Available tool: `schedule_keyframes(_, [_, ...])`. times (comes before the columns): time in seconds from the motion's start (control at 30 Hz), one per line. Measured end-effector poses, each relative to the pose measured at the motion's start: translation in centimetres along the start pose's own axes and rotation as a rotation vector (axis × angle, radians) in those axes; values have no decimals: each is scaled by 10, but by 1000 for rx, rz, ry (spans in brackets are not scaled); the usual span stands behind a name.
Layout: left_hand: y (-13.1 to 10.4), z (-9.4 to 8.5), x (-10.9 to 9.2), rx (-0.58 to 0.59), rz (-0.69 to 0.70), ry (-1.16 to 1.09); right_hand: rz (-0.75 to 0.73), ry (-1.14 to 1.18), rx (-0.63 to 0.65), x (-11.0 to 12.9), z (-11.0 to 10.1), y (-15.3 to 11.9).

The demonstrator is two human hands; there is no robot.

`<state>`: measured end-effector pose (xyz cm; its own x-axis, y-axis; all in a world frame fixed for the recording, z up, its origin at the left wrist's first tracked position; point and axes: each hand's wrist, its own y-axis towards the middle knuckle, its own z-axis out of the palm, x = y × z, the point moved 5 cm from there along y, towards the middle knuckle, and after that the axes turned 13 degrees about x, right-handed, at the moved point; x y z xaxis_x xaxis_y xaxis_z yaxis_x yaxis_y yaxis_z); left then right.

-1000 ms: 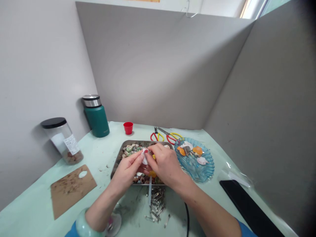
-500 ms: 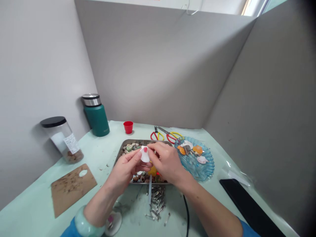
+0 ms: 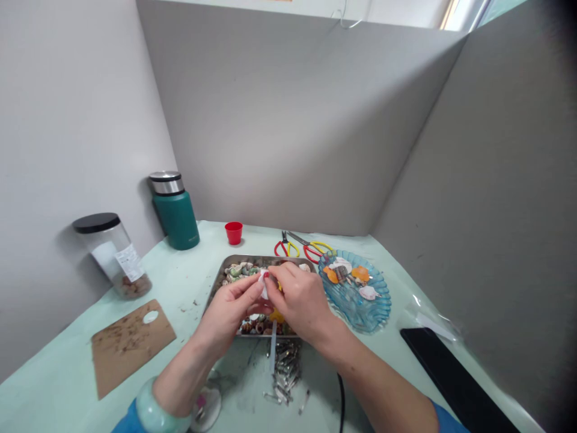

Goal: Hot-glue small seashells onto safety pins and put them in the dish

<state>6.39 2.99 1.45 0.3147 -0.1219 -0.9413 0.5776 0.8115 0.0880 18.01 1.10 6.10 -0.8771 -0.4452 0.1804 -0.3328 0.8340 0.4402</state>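
Over a metal tray [image 3: 215, 288] of mixed seashells, my left hand [image 3: 232, 305] pinches a small white shell [image 3: 262, 288] from the left side. My right hand [image 3: 304, 302] has its thumb and fingertips closed on the same shell from the right. A small red bit [image 3: 266, 275] shows at the shell's top edge, by the right fingertips; what fixes it there I cannot tell. Fingers cover much of the shell. Below the hands, a translucent stick [image 3: 273, 352] leans from the tray's front edge, beside a pile of small metal clips or pins [image 3: 287, 370].
A blue glass plate [image 3: 354, 310] with several shells stands right of the tray, scissors [image 3: 287, 246] behind. A red cup [image 3: 234, 233], green bottle [image 3: 177, 219], jar [image 3: 128, 273] and cardboard piece [image 3: 130, 349] are at left. A black cable [image 3: 341, 391] and dark slab [image 3: 451, 376] lie right.
My right fingers have shifted slightly left and closed further over the shell. The white shell now shows as a narrower strip, and the red bit is partly covered.
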Motion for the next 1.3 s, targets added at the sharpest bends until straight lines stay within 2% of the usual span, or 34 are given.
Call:
schedule_keyframes(0.17, [-1,1,1,-25,-29,11,-20,-6,-64,-5,5,0])
schedule_keyframes(0.3, [-2,0,0,-38,-17,-38,-50,155,-98,-10,2,-1])
schedule_keyframes(0.43, [-2,-2,-2,-54,32,-40,-20,252,-122,-9,-3,-2])
schedule_keyframes(0.6, [-2,-4,-11,-57,78,208,-27,240,-26,-5,-1,-1])
schedule_keyframes(0.7, [-2,-16,-19,-158,99,396,6,198,13,-11,0,0])
schedule_keyframes(0.8, [-3,-30,-24,-296,98,657,9,81,169,-14,5,2])
schedule_keyframes(0.9, [-4,-35,-28,-369,96,1082,5,-67,363,-15,11,1])
schedule_keyframes(0.97, [-6,-36,-29,-355,62,1326,34,-151,488,-19,14,-1])
schedule_keyframes(1.1, [-6,-44,-26,-239,-148,1632,108,-238,695,-30,14,-6])
schedule_keyframes(1.2, [-6,-53,-25,-236,-224,1757,132,-250,757,-34,11,-8])
schedule_keyframes(1.3, [-4,-56,-19,-208,-211,1784,147,-264,818,-36,13,-9])
